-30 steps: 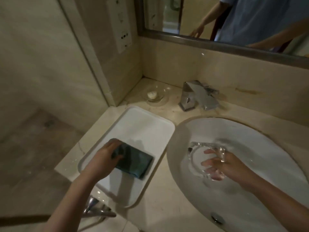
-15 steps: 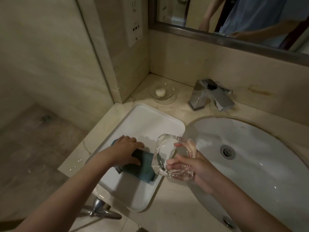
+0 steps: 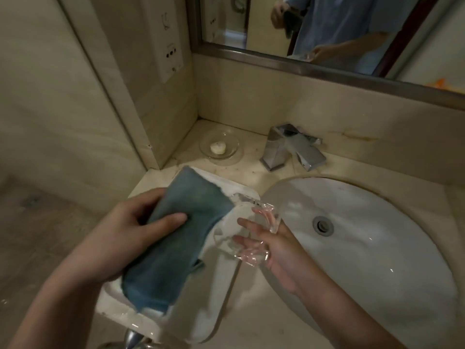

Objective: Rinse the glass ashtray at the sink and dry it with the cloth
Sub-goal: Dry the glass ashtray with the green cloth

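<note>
My right hand (image 3: 274, 250) holds the clear glass ashtray (image 3: 247, 230) tilted on edge above the counter, between the white tray and the sink, fingers curled round its rim. My left hand (image 3: 125, 230) grips the folded blue cloth (image 3: 181, 238), lifted above the tray, thumb on top. The cloth's right edge meets the ashtray's left side. The white oval sink (image 3: 364, 248) lies to the right, with its drain (image 3: 323, 224) showing.
A white rectangular tray (image 3: 201, 321) lies on the marble counter under the cloth. A chrome tap (image 3: 292, 147) stands behind the sink. A small glass dish with soap (image 3: 219, 147) sits in the back corner. A mirror (image 3: 327, 34) hangs above; a metal bar (image 3: 133, 338) juts below the counter.
My right hand lifted the ashtray out of the sink and carried it left over the counter. My left hand picked the cloth up off the tray and brought it against the ashtray.
</note>
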Demonstrator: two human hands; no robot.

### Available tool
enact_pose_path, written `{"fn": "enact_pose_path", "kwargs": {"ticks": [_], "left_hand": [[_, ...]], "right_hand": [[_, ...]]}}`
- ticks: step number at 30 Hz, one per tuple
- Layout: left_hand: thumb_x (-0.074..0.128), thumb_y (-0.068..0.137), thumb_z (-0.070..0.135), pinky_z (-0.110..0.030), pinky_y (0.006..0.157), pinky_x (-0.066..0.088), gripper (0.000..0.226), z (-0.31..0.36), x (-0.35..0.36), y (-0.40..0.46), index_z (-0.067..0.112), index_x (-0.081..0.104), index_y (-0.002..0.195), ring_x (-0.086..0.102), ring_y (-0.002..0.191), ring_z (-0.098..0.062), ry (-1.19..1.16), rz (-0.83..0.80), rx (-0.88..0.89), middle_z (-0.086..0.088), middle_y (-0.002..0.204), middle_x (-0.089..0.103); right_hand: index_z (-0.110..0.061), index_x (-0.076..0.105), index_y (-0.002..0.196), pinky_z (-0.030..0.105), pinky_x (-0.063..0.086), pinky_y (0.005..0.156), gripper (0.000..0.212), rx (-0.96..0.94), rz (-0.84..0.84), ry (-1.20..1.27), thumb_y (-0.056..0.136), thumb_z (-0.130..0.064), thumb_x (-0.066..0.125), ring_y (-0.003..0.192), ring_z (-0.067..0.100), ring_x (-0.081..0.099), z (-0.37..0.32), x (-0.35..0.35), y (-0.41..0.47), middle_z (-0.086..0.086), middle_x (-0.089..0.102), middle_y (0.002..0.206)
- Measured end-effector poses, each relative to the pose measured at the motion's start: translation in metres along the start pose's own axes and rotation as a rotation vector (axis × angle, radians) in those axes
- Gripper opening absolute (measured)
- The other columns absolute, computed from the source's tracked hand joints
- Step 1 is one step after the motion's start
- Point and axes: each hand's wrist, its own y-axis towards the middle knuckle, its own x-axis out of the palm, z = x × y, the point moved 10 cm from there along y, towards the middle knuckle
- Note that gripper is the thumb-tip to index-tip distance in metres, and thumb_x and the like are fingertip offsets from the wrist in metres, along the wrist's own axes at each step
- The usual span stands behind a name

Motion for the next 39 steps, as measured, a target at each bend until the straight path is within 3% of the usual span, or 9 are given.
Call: {"fn": "enact_pose_path", "kwargs": {"ticks": [4, 8, 13, 16, 19, 24, 31, 35, 39], "left_hand": [[0.073, 0.078, 0.017, -0.023, 0.072, 0.058, 0.044, 0.001, 0.063, 0.023, 0.056, 0.063, 0.096, 0.071, 0.082, -0.004, -0.022, -0.032, -0.040, 0.012, 0.088, 0.076], [0.064, 0.083, 0.020, -0.043, 0.084, 0.056, 0.047, -0.017, 0.064, 0.034, 0.060, 0.051, 0.105, 0.066, 0.096, -0.013, -0.004, 0.131, -0.116, 0.008, 0.105, 0.069], [0.063, 0.084, 0.019, -0.045, 0.094, 0.049, 0.049, -0.025, 0.049, 0.028, 0.060, 0.042, 0.100, 0.055, 0.111, -0.015, 0.099, 0.315, -0.096, 0.018, 0.116, 0.053], [0.063, 0.079, 0.047, -0.028, 0.104, 0.038, 0.049, -0.027, 0.062, 0.023, 0.044, 0.042, 0.122, 0.038, 0.119, -0.003, 0.233, 0.295, -0.087, 0.012, 0.134, 0.037], [0.051, 0.060, 0.075, -0.025, 0.109, 0.025, 0.093, -0.040, 0.077, 0.020, 0.032, 0.033, 0.141, 0.022, 0.135, -0.002, 0.239, 0.232, -0.179, 0.015, 0.151, 0.017], [0.043, 0.095, 0.028, -0.033, 0.095, 0.042, 0.029, -0.048, 0.068, 0.013, 0.036, 0.054, 0.121, 0.053, 0.115, -0.014, 0.173, 0.384, -0.173, 0.012, 0.121, 0.059], [0.037, 0.097, 0.013, -0.038, 0.072, 0.050, 0.037, -0.093, 0.010, -0.005, 0.033, 0.064, 0.081, 0.062, 0.088, -0.024, -0.146, 0.637, -0.353, -0.002, 0.087, 0.066], [0.038, 0.093, 0.007, -0.046, 0.084, 0.050, 0.038, -0.117, -0.016, -0.002, 0.031, 0.064, 0.081, 0.060, 0.092, -0.030, -0.031, 0.654, -0.410, -0.002, 0.090, 0.066], [0.046, 0.094, 0.016, -0.047, 0.098, 0.045, 0.022, -0.159, -0.032, -0.003, 0.020, 0.060, 0.111, 0.055, 0.107, -0.033, -0.031, 0.630, -0.629, -0.014, 0.119, 0.060]], "right_hand": [[-0.021, 0.061, 0.111, 0.028, 0.056, 0.059, 0.024, -0.067, 0.006, -0.025, 0.091, -0.010, 0.054, 0.082, 0.021, 0.072, -0.010, 0.011, -0.003, 0.005, 0.074, 0.097], [-0.025, 0.063, 0.108, 0.028, 0.056, 0.058, 0.029, -0.117, 0.013, 0.060, 0.088, -0.006, 0.052, 0.082, 0.021, 0.072, -0.031, 0.003, -0.007, 0.004, 0.075, 0.095], [-0.028, 0.055, 0.115, 0.032, 0.056, 0.053, 0.034, -0.075, -0.018, 0.196, 0.090, -0.005, 0.054, 0.082, 0.027, 0.073, -0.038, -0.003, -0.012, 0.003, 0.074, 0.100], [-0.025, 0.053, 0.116, 0.033, 0.058, 0.054, 0.032, -0.059, -0.010, 0.212, 0.091, -0.005, 0.051, 0.082, 0.027, 0.073, -0.031, -0.001, -0.015, 0.005, 0.074, 0.101], [-0.026, 0.051, 0.118, 0.034, 0.058, 0.059, 0.031, -0.052, 0.002, 0.193, 0.092, -0.008, 0.052, 0.086, 0.026, 0.072, -0.024, 0.000, -0.017, 0.003, 0.073, 0.105], [-0.028, 0.052, 0.119, 0.047, 0.054, 0.082, 0.032, -0.018, 0.009, 0.149, 0.092, -0.010, 0.052, 0.095, 0.029, 0.070, -0.015, 0.002, -0.019, 0.003, 0.072, 0.110], [-0.035, 0.054, 0.107, 0.044, 0.056, 0.076, 0.033, 0.048, 0.075, 0.135, 0.087, -0.010, 0.061, 0.086, 0.025, 0.072, 0.010, -0.010, -0.013, -0.002, 0.075, 0.096], [-0.038, 0.051, 0.100, 0.040, 0.057, 0.077, 0.028, 0.081, 0.146, 0.063, 0.091, -0.013, 0.056, 0.089, 0.022, 0.071, 0.027, -0.014, -0.002, -0.003, 0.066, 0.109], [-0.037, 0.053, 0.099, 0.040, 0.057, 0.076, 0.027, 0.085, 0.198, 0.035, 0.089, -0.012, 0.059, 0.083, 0.019, 0.073, 0.036, -0.022, 0.000, -0.001, 0.067, 0.109]]}}
